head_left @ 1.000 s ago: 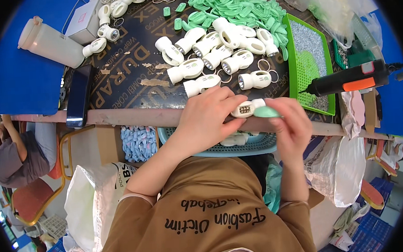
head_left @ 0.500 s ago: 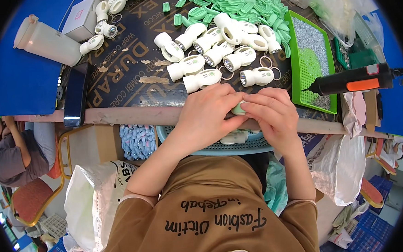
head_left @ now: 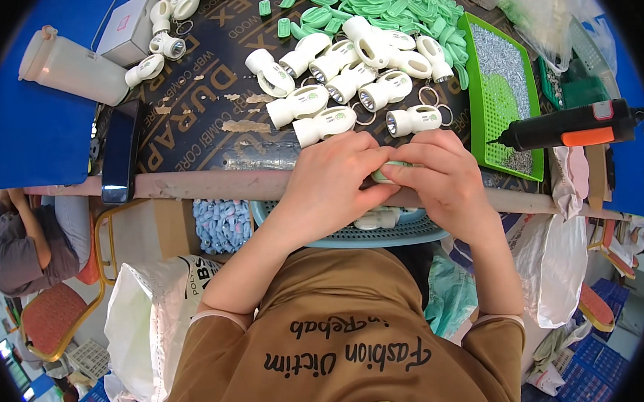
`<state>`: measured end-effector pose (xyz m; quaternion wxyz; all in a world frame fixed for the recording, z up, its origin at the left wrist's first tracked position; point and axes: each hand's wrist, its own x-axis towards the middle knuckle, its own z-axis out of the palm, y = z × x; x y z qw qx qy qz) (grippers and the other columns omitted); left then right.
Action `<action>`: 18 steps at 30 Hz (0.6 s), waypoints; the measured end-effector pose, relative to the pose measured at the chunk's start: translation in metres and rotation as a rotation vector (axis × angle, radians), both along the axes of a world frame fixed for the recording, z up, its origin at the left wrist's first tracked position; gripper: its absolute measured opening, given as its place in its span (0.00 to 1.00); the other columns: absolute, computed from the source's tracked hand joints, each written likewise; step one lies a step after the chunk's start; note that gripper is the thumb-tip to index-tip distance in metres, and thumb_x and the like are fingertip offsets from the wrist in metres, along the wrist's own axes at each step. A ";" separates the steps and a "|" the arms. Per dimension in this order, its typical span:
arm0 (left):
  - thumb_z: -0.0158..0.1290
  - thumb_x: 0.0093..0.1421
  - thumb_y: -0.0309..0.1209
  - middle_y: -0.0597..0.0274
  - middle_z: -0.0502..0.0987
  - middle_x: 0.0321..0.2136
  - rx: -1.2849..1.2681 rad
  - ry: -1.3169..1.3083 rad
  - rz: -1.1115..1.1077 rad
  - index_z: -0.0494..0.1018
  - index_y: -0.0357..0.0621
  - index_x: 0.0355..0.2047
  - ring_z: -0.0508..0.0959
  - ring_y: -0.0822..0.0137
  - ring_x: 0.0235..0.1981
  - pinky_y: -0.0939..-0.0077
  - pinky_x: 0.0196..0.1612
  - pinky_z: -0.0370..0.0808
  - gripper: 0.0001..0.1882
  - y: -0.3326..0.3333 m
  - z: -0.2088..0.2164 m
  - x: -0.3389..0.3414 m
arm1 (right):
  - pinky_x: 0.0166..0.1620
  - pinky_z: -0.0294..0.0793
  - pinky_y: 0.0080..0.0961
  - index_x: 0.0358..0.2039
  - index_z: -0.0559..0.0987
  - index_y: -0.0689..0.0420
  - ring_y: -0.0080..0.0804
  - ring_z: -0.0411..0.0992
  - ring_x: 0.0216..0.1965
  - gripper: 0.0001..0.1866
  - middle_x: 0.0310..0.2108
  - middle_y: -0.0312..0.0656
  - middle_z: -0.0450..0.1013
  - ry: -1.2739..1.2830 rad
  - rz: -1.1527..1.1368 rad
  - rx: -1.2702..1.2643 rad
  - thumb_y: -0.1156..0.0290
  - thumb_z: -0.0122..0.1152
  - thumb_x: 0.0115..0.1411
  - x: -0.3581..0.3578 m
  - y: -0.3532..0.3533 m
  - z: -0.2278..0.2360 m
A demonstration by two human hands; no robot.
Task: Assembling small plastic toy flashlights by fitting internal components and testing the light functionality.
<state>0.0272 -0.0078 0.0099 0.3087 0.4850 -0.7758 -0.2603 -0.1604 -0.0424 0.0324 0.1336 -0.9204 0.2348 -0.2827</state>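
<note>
Just over the table's near edge, my left hand and my right hand meet, both closed on a small pale green plastic piece. Fingers cover most of it, so whether it is joined to a larger part cannot be seen. Right beyond my knuckles lies a group of small white flashlights with silver lens ends, some with key rings. Behind them spreads a heap of green plastic pieces shaped like the one in my fingers.
At right, a black electric screwdriver rests across a green tray of small silver parts. To the left are a dark phone, a whitish plastic jug and a white box. A blue basket sits below my hands.
My right hand and forearm have shifted slightly right and turned a little, with fingers still on the green piece. My left hand stays almost where it was.
</note>
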 end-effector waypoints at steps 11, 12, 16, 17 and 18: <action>0.58 0.47 0.36 0.61 0.72 0.27 -0.017 0.031 0.012 0.76 0.44 0.35 0.75 0.59 0.32 0.65 0.34 0.72 0.14 0.001 -0.001 -0.001 | 0.43 0.69 0.31 0.35 0.79 0.56 0.37 0.70 0.40 0.17 0.38 0.37 0.74 0.017 0.012 0.050 0.76 0.63 0.40 -0.006 0.004 -0.002; 0.58 0.47 0.35 0.61 0.72 0.27 -0.015 0.022 0.010 0.76 0.44 0.35 0.74 0.60 0.32 0.65 0.34 0.72 0.15 0.001 0.000 -0.001 | 0.43 0.69 0.31 0.36 0.79 0.55 0.37 0.70 0.40 0.17 0.37 0.37 0.74 0.027 -0.006 0.010 0.76 0.63 0.40 -0.006 0.006 -0.003; 0.58 0.47 0.35 0.61 0.72 0.27 -0.019 0.011 -0.003 0.76 0.44 0.36 0.74 0.60 0.32 0.65 0.34 0.72 0.16 0.000 -0.002 0.001 | 0.43 0.69 0.32 0.37 0.80 0.54 0.36 0.70 0.40 0.18 0.38 0.38 0.73 0.023 0.014 0.061 0.77 0.63 0.40 -0.008 0.000 -0.005; 0.59 0.47 0.35 0.61 0.72 0.27 -0.003 0.013 -0.004 0.76 0.43 0.36 0.74 0.60 0.32 0.65 0.34 0.72 0.16 0.000 -0.001 0.001 | 0.43 0.70 0.32 0.37 0.80 0.55 0.37 0.70 0.40 0.18 0.39 0.38 0.72 0.004 0.026 0.078 0.79 0.62 0.41 -0.008 -0.002 -0.004; 0.60 0.46 0.35 0.61 0.72 0.28 0.009 0.016 -0.007 0.76 0.42 0.37 0.74 0.59 0.32 0.65 0.34 0.72 0.17 -0.001 0.000 0.001 | 0.42 0.70 0.32 0.37 0.80 0.55 0.38 0.70 0.40 0.19 0.40 0.39 0.72 -0.014 0.036 0.092 0.81 0.61 0.42 -0.009 -0.003 -0.003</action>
